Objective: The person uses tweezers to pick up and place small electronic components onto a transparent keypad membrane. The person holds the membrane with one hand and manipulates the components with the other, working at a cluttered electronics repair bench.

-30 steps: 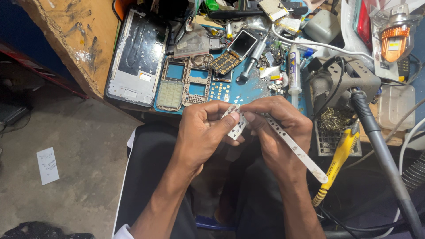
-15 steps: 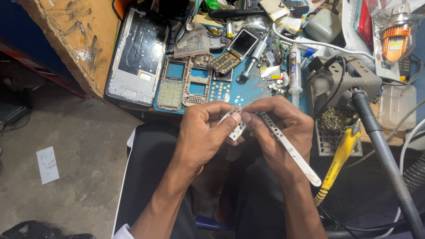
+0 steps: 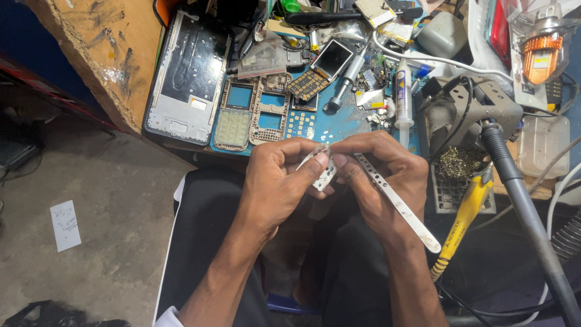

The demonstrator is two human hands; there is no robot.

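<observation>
My left hand (image 3: 277, 181) pinches a small pale perforated part (image 3: 324, 172) between thumb and fingers, just off the front edge of the workbench. My right hand (image 3: 381, 181) meets it from the right and holds long silver tweezers (image 3: 396, 203), whose tips press at the small part while the handle points down to the right over my wrist. Both hands hover above my lap in dark trousers.
A blue work mat (image 3: 339, 121) carries several phone keypad frames (image 3: 254, 112), a small circuit board (image 3: 308, 85) and a white tube (image 3: 403, 91). A large phone chassis (image 3: 187, 72) lies to the left. A soldering stand (image 3: 466, 115), yellow-handled tool (image 3: 463, 218) and grey hose (image 3: 526, 212) crowd the right.
Both hands have stayed together over the small part, shifting only slightly; the tweezers' tips remain at it.
</observation>
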